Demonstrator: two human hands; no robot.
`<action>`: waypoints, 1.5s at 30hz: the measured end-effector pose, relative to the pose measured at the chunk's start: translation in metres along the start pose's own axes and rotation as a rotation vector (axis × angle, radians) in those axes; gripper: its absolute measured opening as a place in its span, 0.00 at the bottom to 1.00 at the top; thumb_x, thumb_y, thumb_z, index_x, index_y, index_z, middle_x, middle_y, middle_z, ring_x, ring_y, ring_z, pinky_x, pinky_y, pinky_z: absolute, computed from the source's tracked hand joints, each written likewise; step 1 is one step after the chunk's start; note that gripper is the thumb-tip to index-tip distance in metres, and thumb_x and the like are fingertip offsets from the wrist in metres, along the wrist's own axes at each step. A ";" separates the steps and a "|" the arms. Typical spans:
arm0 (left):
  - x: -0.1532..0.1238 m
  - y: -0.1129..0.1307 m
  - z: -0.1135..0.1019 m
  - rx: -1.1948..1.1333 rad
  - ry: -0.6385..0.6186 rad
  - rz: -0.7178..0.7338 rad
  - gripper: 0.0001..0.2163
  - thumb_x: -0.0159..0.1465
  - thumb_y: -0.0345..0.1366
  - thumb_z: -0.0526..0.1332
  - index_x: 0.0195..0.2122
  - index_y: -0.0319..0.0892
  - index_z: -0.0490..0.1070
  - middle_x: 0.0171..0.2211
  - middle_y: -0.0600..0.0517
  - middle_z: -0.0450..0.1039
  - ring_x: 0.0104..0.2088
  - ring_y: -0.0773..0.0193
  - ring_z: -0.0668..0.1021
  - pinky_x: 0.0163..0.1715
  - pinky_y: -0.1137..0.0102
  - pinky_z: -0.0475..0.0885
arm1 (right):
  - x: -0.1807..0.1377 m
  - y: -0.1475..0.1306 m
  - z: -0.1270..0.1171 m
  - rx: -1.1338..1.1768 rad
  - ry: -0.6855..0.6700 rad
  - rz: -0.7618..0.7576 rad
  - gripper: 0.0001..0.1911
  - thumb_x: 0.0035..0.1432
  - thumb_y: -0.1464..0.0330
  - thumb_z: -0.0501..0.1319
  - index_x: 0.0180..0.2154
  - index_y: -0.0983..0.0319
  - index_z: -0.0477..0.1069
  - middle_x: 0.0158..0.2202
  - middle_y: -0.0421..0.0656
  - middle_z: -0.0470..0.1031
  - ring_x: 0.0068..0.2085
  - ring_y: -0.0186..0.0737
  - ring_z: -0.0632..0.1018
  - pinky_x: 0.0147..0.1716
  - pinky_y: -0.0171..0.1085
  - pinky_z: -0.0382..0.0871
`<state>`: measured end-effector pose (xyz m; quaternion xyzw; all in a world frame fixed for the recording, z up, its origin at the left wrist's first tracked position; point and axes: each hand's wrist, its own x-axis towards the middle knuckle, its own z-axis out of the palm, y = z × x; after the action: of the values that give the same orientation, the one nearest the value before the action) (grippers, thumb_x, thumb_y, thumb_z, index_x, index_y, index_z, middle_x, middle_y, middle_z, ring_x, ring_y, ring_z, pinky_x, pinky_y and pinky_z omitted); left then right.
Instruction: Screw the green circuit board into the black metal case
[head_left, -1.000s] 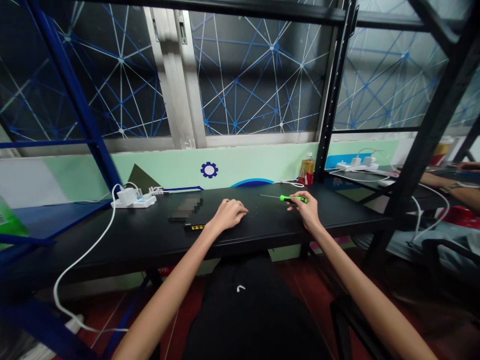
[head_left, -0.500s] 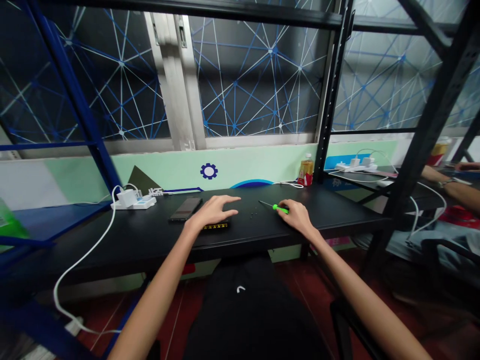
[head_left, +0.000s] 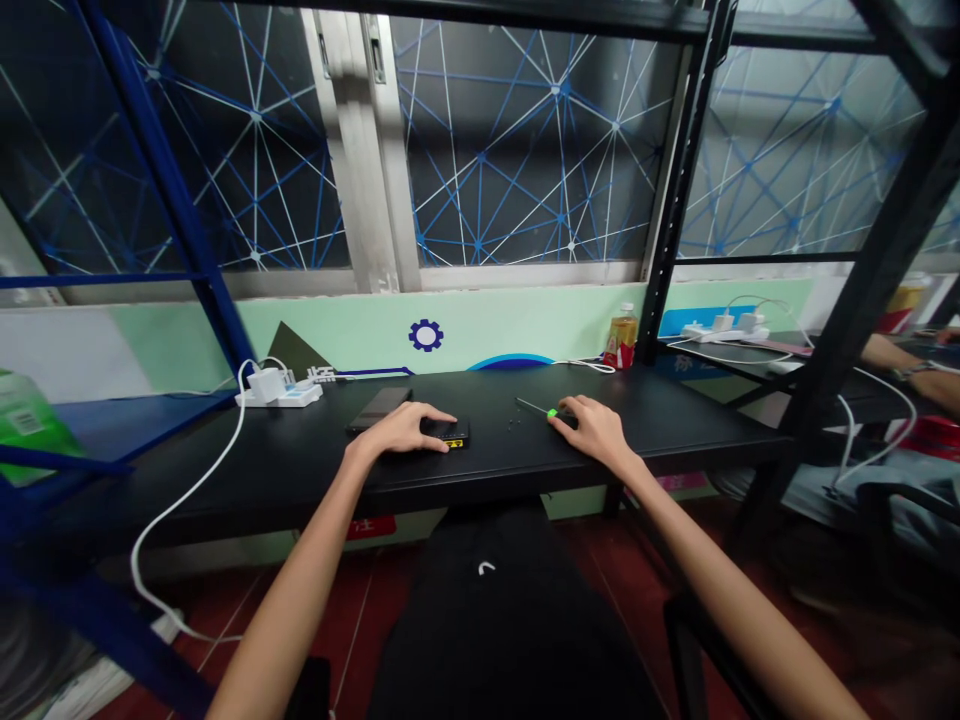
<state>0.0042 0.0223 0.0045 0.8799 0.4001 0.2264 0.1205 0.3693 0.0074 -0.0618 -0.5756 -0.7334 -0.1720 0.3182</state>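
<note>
A flat black router (head_left: 460, 432) with yellow ports along its front edge lies on the dark desk. My left hand (head_left: 403, 430) covers its left part, thumb along the front edge and fingers over the top, closed on it. To the right, my right hand (head_left: 592, 428) is closed on a screwdriver (head_left: 551, 412) that has a bright green handle, mostly hidden under the fingers. Its thin metal shaft points left and away from me. Several tiny dark screws (head_left: 513, 424) lie between the two hands.
A dark phone (head_left: 382, 408) lies behind my left hand. A white power strip (head_left: 289, 394) with plugged chargers and a trailing white cable stands at the left. A drink bottle (head_left: 621, 338) stands at the back right. Another person's arm (head_left: 892, 362) shows at far right.
My left hand has come down and left onto the router, uncovering its right end. My right hand still holds the screwdriver, with less of the green handle showing. The whole view has shifted slightly.
</note>
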 end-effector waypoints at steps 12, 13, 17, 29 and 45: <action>-0.007 0.062 -0.002 -1.105 0.461 -0.123 0.24 0.62 0.49 0.65 0.54 0.37 0.75 0.44 0.40 0.81 0.43 0.49 0.83 0.43 0.60 0.78 | -0.003 -0.043 -0.038 0.318 0.224 -0.033 0.17 0.65 0.54 0.57 0.40 0.60 0.75 0.38 0.47 0.80 0.40 0.45 0.78 0.36 0.37 0.66; -0.007 0.072 0.001 -1.200 0.449 -0.125 0.24 0.65 0.51 0.62 0.54 0.37 0.75 0.44 0.40 0.81 0.42 0.48 0.83 0.41 0.59 0.79 | -0.005 -0.053 -0.044 0.394 0.171 -0.045 0.17 0.65 0.53 0.57 0.39 0.59 0.75 0.37 0.46 0.80 0.36 0.42 0.78 0.34 0.37 0.66; -0.004 0.104 0.023 -1.430 0.323 -0.220 0.26 0.69 0.54 0.53 0.55 0.38 0.74 0.42 0.41 0.81 0.43 0.48 0.83 0.42 0.56 0.80 | -0.017 -0.096 -0.059 0.578 0.009 -0.049 0.20 0.64 0.50 0.57 0.31 0.58 0.74 0.27 0.42 0.78 0.28 0.40 0.77 0.29 0.36 0.64; -0.003 0.125 0.057 -1.542 0.404 -0.308 0.15 0.61 0.34 0.62 0.49 0.37 0.73 0.46 0.40 0.80 0.45 0.46 0.83 0.44 0.54 0.79 | -0.024 -0.114 -0.050 1.340 -0.475 0.301 0.26 0.53 0.45 0.65 0.32 0.61 0.69 0.16 0.41 0.75 0.15 0.38 0.75 0.13 0.32 0.68; -0.001 0.127 0.053 -1.582 0.420 -0.309 0.09 0.61 0.30 0.64 0.43 0.36 0.73 0.41 0.39 0.81 0.45 0.45 0.83 0.45 0.53 0.79 | -0.017 -0.110 -0.061 1.417 -0.513 0.330 0.23 0.50 0.49 0.68 0.27 0.62 0.69 0.15 0.40 0.73 0.14 0.35 0.74 0.13 0.31 0.68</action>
<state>0.1121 -0.0625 0.0079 0.4102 0.2534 0.5812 0.6556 0.2828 -0.0735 -0.0153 -0.3583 -0.6239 0.5271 0.4522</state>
